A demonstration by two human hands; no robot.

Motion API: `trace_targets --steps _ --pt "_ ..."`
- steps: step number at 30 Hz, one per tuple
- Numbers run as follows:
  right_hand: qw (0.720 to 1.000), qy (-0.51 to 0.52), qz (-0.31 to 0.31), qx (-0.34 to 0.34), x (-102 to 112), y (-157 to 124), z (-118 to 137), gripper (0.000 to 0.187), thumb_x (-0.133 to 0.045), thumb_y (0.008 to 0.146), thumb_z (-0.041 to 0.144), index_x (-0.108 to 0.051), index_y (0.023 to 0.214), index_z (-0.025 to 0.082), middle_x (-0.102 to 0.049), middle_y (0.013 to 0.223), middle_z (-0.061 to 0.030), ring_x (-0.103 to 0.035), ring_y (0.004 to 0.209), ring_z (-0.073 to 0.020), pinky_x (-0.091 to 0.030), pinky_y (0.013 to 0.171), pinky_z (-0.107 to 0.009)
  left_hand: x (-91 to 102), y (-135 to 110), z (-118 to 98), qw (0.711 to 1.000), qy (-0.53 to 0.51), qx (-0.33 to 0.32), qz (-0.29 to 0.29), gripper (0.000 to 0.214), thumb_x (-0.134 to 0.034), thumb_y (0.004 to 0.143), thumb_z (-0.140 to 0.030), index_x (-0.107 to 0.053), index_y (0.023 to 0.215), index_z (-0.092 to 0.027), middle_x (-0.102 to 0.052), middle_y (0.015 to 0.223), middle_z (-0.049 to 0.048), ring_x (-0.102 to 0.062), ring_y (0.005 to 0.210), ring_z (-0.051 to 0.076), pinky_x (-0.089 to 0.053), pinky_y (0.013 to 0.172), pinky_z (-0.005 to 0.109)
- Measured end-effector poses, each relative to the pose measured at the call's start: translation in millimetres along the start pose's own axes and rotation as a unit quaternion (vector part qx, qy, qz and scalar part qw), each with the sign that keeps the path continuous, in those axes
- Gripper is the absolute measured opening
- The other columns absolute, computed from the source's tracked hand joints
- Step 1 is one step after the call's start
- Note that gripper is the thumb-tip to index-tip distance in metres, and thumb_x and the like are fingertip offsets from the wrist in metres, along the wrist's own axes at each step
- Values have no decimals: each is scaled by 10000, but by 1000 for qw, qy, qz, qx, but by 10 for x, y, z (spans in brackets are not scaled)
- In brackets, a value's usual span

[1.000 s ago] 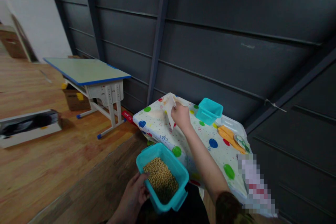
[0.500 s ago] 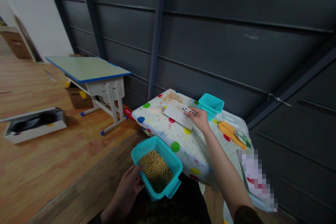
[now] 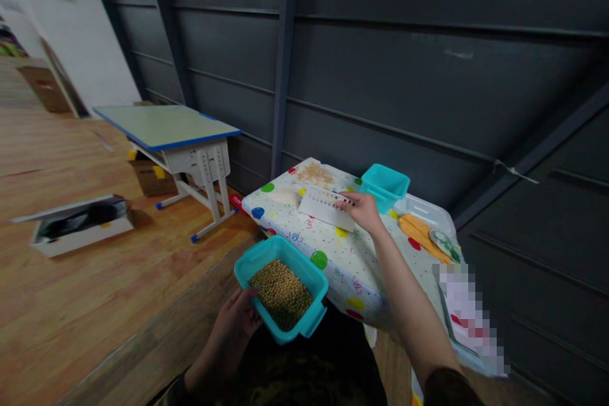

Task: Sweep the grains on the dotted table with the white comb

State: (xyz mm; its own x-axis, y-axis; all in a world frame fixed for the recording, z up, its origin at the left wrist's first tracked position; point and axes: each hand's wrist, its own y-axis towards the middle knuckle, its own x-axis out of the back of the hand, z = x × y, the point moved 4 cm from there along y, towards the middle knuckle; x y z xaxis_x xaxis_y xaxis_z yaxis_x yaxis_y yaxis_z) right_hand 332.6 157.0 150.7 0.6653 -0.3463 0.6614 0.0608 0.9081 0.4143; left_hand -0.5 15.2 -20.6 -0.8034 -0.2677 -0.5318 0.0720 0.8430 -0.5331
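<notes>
My left hand (image 3: pixel 238 316) grips the near left rim of a teal plastic container (image 3: pixel 308 265), its thumb over the edge. Inside lie yellowish soybeans (image 3: pixel 280 285), with darker green ones at the near end. The container is held in front of the table's near edge, above my lap. My right hand (image 3: pixel 364 210) is closed on the right end of a white card (image 3: pixel 323 212) with a row of holes along its upper edge. The card is tilted at the tabletop; whether it touches the cloth I cannot tell.
On the dotted tablecloth (image 3: pixel 285 228) lie light brown grains (image 3: pixel 314 173) and a pale heap (image 3: pixel 285 197). Another teal container (image 3: pixel 385 184), a clear tray (image 3: pixel 431 210) and an orange cloth (image 3: pixel 416 231) stand right. A desk (image 3: pixel 166 125) and open white box (image 3: pixel 80 228) are left.
The white card has tipped, so its row of holes shows along the top edge. The teal container with soybeans has risen slightly. The whole view has shifted a little.
</notes>
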Motion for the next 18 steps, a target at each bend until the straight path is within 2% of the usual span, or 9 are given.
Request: trace_targets --steps 4,7,11,15,18 --pt "1000 -3 3 6 23 1 9 266 -761 874 269 -903 1085 192 -877 1114 -114 -823 972 -327 -629 871 -404 31 58 23 1000 4 -6 5 273 -899 797 -230 -734 1013 -205 -856 804 33 -868 885 293 -710 900 422" --pt "1000 -6 -1 8 31 -4 29 263 -772 865 282 -906 1072 193 -880 1096 -110 -819 949 -324 -625 845 -391 54 73 44 1000 -2 -7 3 314 -930 765 -256 -748 1016 -210 -865 824 34 -861 850 282 -709 856 408" --pt "1000 -6 16 9 11 -10 41 289 -792 848 318 -908 1080 190 -882 1059 -108 -811 878 -316 -615 801 -383 39 50 48 1000 -2 -15 26 303 -927 800 -250 -756 1044 -197 -881 890 60 -860 886 285 -701 860 396" --pt "999 -1 26 24 20 -19 56 324 -790 853 366 -906 1100 192 -882 1064 -107 -808 874 -312 -604 773 -369 43 59 60 1000 -4 -10 22 338 -947 797 -265 -760 1066 -180 -857 827 36 -832 763 244 -684 776 354" --pt "999 4 28 27 38 -31 76 319 -797 855 390 -909 1085 200 -882 1072 -106 -809 884 -315 -602 763 -365 32 66 63 1000 -15 -6 27 389 -962 785 -274 -765 1111 -192 -862 864 31 -815 742 217 -660 743 322"
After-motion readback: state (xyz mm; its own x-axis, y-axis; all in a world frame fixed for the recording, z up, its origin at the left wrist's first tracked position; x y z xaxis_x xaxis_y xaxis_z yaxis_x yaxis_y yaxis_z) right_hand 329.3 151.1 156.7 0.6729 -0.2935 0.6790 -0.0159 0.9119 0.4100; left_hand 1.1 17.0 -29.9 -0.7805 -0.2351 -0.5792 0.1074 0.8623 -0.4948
